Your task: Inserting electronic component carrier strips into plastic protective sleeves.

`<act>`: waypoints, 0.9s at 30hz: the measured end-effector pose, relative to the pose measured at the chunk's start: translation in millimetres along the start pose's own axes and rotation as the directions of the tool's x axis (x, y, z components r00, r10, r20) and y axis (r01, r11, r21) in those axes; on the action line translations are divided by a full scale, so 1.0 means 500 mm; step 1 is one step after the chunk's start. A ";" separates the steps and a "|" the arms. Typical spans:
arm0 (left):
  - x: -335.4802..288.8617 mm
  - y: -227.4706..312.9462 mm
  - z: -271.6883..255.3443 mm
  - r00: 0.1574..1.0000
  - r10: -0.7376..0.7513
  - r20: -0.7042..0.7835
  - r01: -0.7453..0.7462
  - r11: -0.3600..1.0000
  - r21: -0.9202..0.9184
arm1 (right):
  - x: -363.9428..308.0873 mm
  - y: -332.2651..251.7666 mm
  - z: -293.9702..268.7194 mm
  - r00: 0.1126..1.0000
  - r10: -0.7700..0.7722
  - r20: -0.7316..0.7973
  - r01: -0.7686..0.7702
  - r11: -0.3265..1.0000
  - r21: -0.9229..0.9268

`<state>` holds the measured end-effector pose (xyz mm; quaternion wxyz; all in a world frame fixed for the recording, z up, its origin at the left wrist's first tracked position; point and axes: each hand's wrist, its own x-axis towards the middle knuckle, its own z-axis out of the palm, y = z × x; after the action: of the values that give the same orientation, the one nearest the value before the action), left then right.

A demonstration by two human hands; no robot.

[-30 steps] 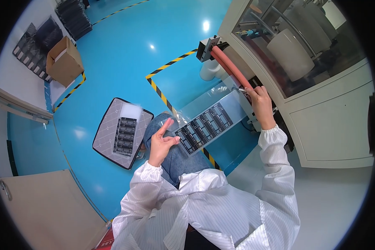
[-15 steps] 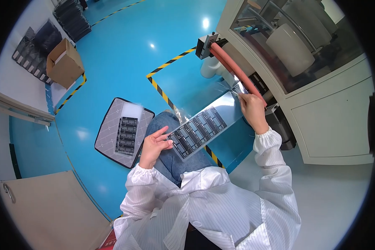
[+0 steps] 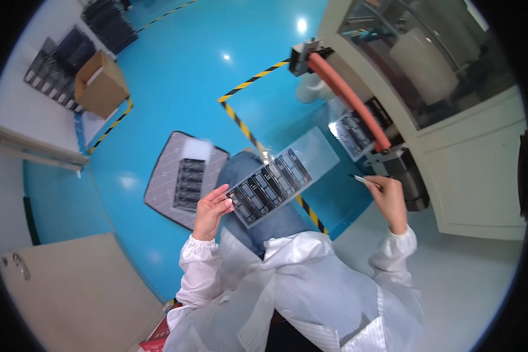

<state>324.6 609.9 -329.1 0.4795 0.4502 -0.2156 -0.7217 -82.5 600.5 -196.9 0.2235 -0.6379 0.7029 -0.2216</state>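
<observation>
1. My left hand point(image 3: 212, 209) grips the near end of a long clear sheet point(image 3: 284, 183) carrying rows of dark rectangular pieces; my fingers point(image 3: 222, 199) are curled together and clamped on its edge.
2. The sheet slants up and to the right from that hand, lying over my knee in blue jeans point(image 3: 264, 217), with its far end clear and bare.
3. My right hand point(image 3: 388, 199) is well apart from the sheet, out to the right, with the fingers pinched shut on a thin pen-like tool point(image 3: 362, 179) whose pale tip points left.
4. Just beyond that hand stands a cream machine cabinet point(image 3: 475, 170) with a glass top and a long orange-red bar point(image 3: 349, 100) running along its front edge.
5. A second sheet of dark pieces point(image 3: 353, 134) lies at the machine's mouth, under that bar.
6. On the blue floor point(image 3: 188, 88) to my left sits a grey tray point(image 3: 164, 188) holding a block of dark pieces with a white slip on top.
7. Yellow-black striped tape point(image 3: 243, 117) crosses the floor, passing under the sheet.
8. A cardboard box point(image 3: 100, 85) stands far left, beside more dark trays.
</observation>
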 end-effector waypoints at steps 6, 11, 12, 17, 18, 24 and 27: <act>-0.009 0.025 -0.149 0.946 0.172 -0.275 -0.212 0.970 -0.122 | -0.034 0.021 -0.009 0.957 0.109 0.267 -0.233 0.840 0.491; 0.010 -0.021 -0.294 0.835 0.208 -0.509 -0.192 0.978 0.085 | 0.003 0.039 0.036 0.960 0.053 0.275 -0.204 0.804 0.558; 0.020 -0.048 -0.335 0.800 0.183 -0.572 -0.067 0.974 0.219 | 0.010 0.040 0.039 0.961 0.042 0.272 -0.194 0.804 0.563; 0.065 -0.136 -0.422 0.699 0.580 -0.419 0.202 0.401 0.893 | 0.034 0.038 0.049 0.955 0.045 0.292 -0.187 0.857 0.481; 0.082 -0.126 -0.371 0.704 0.596 -0.386 0.220 0.334 0.916 | 0.029 0.045 0.046 0.951 0.057 0.303 -0.200 0.862 0.466; 0.200 -0.106 -0.233 0.685 0.687 -0.241 0.285 0.051 0.957 | 0.030 0.060 0.071 0.951 0.065 0.302 -0.229 0.804 0.548; 0.225 -0.075 -0.303 0.605 0.569 -0.557 0.513 0.257 0.819 | 0.044 0.043 0.087 0.948 0.019 0.317 -0.216 0.770 0.600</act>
<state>420.6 545.5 -482.9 0.1515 0.9036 -0.3780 -0.1327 -75.8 579.3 -245.5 0.5381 -0.5065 0.5865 -0.3316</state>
